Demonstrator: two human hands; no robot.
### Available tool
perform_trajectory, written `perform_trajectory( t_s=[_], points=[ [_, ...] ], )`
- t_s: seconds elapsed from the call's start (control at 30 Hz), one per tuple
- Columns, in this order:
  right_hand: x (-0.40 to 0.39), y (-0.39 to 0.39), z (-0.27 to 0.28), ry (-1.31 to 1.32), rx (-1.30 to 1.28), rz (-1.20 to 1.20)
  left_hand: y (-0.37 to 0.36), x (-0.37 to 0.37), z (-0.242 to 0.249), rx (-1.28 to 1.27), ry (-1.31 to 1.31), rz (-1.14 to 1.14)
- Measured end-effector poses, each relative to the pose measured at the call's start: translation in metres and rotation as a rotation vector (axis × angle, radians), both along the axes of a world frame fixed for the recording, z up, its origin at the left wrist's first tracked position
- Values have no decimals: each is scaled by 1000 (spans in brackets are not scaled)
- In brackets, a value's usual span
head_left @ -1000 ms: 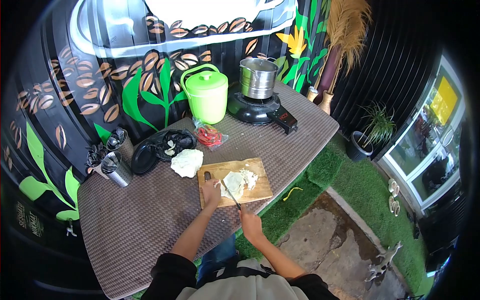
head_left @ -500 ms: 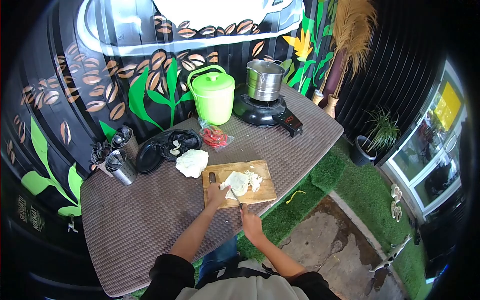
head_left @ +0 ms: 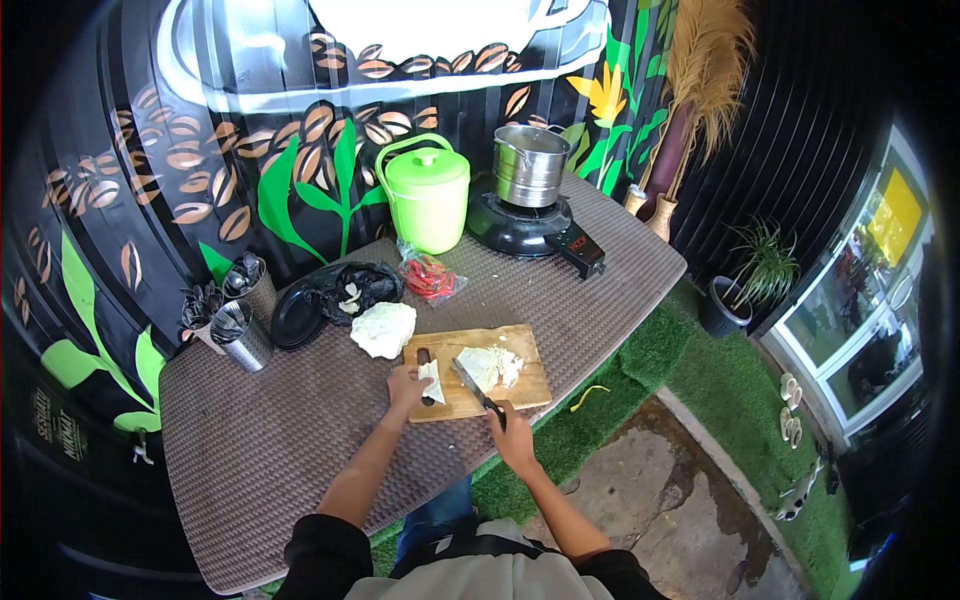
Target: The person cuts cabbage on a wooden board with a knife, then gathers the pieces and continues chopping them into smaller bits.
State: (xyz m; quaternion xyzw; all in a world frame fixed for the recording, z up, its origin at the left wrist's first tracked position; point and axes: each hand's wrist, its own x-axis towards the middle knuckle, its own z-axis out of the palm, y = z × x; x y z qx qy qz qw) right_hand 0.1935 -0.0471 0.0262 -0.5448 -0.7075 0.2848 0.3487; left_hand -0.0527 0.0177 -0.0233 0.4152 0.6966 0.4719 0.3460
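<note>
On the wooden cutting board (head_left: 465, 405) lies a pale cabbage leaf (head_left: 480, 367) with chopped cabbage (head_left: 510, 368) at its right. My right hand (head_left: 514, 440) is closed round the black handle of a knife (head_left: 472, 382), its blade slanting across the left edge of that leaf. At the board's left end, my left hand (head_left: 404, 388) grips a separate cabbage piece (head_left: 431, 382) near the handle slot. A larger cabbage chunk (head_left: 384, 330) rests on the table just beyond the board.
Behind are a black plastic bag (head_left: 365, 285), bagged red chillies (head_left: 428, 277), a lime-green lidded bucket (head_left: 428, 200) and a steel pot (head_left: 528, 170) on a black electric stove (head_left: 500, 225). Cutlery holders (head_left: 240, 338) and black plates (head_left: 298, 318) stand left on the brown woven-pattern table (head_left: 270, 450).
My left hand has moved left off the main leaf, taking a piece of cabbage with it. The knife has shifted slightly, its blade now lying more over the board's middle.
</note>
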Motion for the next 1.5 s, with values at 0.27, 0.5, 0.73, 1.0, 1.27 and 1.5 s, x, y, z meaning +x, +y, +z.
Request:
perform_trajectory(
  t_s=[0.27,0.5,0.73,1.0,1.27,1.5],
  points=[
    [-6,38,-5,-191,103,-56,-9,-3,16,-19,350,-71],
    [-16,72,-18,-316,217,32,-8,-6,5,27,276,-88],
    [-45,106,22,61,209,69,-13,-15,7,-27,-217,-120],
    [-91,133,3,1185,-746,108,-11,-18,-2,-62,-312,-128],
    [-81,113,7,867,-546,-63,-16,-16,4,-78,-387,-142],
    [-46,77,-18,441,121,-121,-19,16,16,39,-475,-175]
  ],
)
